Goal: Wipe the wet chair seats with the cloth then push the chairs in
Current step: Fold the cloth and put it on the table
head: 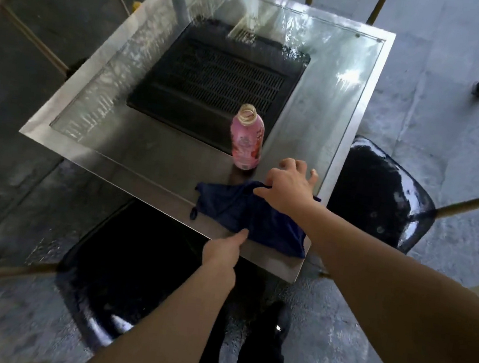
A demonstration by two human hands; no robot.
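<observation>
Hands on cloth; tabletop

The right hand hides part of the blue cloth. The table covers part of the near black chair. The bottle label is too blurry to read.

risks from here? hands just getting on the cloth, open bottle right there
1. The uncapped pink bottle stands just beyond the right hand; lifting the navy cloth could tip it.
2. The cloth overhangs the table edge, held only by the left hand fingertips; it could drop onto the wet floor.
</observation>
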